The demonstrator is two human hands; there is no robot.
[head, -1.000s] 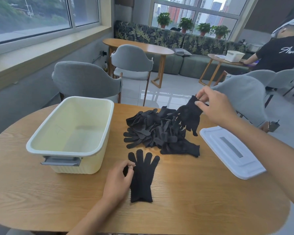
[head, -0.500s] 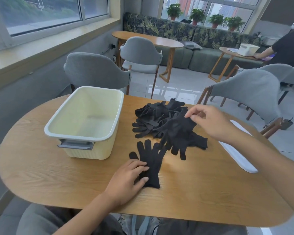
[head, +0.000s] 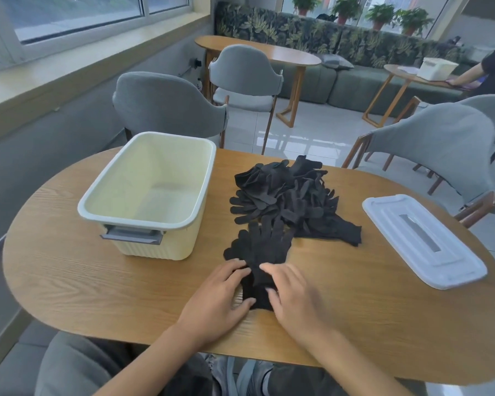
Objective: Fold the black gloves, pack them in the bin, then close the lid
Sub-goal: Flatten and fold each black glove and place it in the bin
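Two black gloves lie stacked flat on the wooden table in front of me, fingers pointing away. My left hand rests flat on the cuff end from the left. My right hand lies flat on the cuff end from the right, slightly blurred. Behind them sits a loose pile of black gloves. The cream bin stands open and empty to the left. Its white lid lies flat on the table to the right.
Grey chairs stand around the table, one at the far right. Another wooden table and a sofa are behind. A person's arm shows at the far right by a small table.
My right hand carried a glove from the pile and laid it on the glove in front of me. Both hands now rest flat on the cuffs. The camera tilted downward.
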